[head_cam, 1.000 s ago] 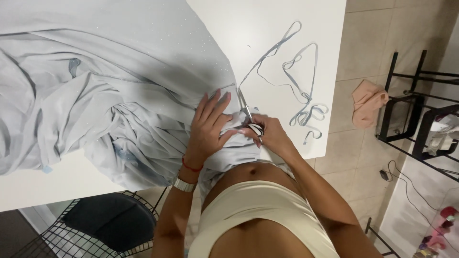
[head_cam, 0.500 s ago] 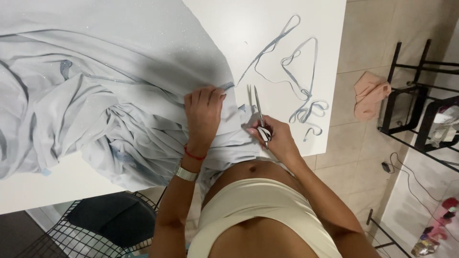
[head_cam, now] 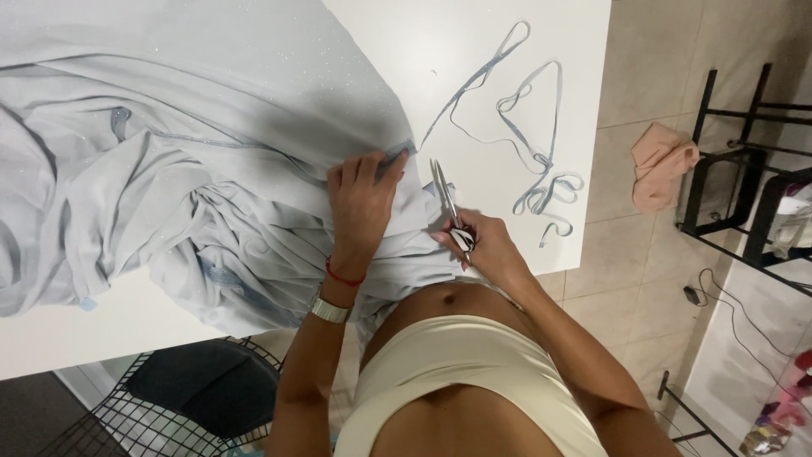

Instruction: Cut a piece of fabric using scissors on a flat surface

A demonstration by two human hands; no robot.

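We find the left hand (head_cam: pixel 362 203) at frame centre, pressed flat on the pale blue fabric (head_cam: pixel 169 152), its fingers (head_cam: pixel 376 165) spread and curled over the cloth's edge. The fabric lies bunched across the white worktop (head_cam: pixel 474 51), filling the upper left and centre of the frame. We note the right hand (head_cam: pixel 482 245) just right of centre, fingers clenched around the handles of the scissors (head_cam: pixel 448 203), blades pointing toward the top of the frame beside the fabric edge. Narrow cut strips (head_cam: pixel 533 144) lie on the worktop at upper right.
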